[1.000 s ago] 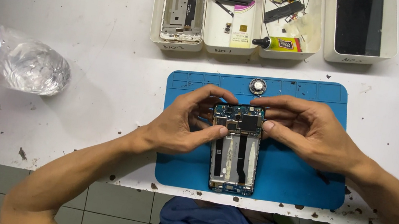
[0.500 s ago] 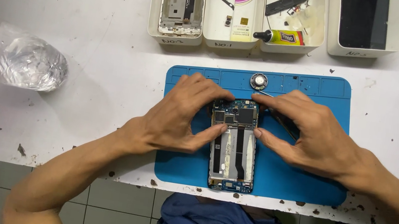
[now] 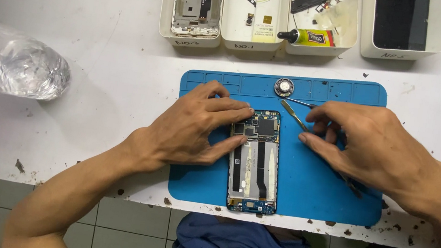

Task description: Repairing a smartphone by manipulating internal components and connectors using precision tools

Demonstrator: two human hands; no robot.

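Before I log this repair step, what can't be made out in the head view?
- Tweezers: the grip end is hidden under the right hand.
- Mat: its left part is covered by the left hand.
- Bottle: cut off by the left edge.
- Trays: tops cut off by the upper edge; small parts inside are too small to identify.

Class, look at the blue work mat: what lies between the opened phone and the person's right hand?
In the head view, a thin metal pry tool lies slantwise on the blue mat, between the opened phone and the right hand, whose fingertips reach its end.
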